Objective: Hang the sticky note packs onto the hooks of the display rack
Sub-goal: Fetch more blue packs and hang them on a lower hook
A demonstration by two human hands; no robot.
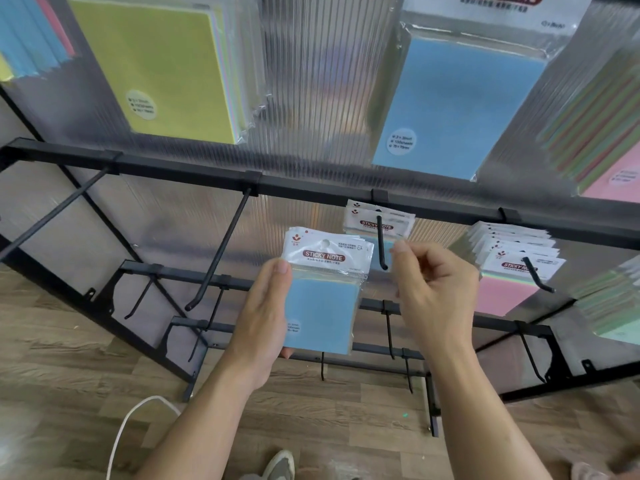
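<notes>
Blue paper under glossy film: light, stiff through the pad, slick and floppy at the white header, so best pinched there, beside the punched hole. Held as a small stack of sticky note packs (322, 296) in the left grip (266, 317), clamped with thumb over the front, just left of the hook (382, 244). Cannot tell whether the right grip (433, 289), curled at that hook's tip, pinches anything. Behind it, hung packs (379, 221); beside them, pink packs (512, 271). No surface: black rack bar (311, 185), ribbed clear panel (311, 81), wood floor (69, 375), white cable (131, 420).

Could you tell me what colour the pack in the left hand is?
The pack is light blue, with a white header; head view.
</notes>
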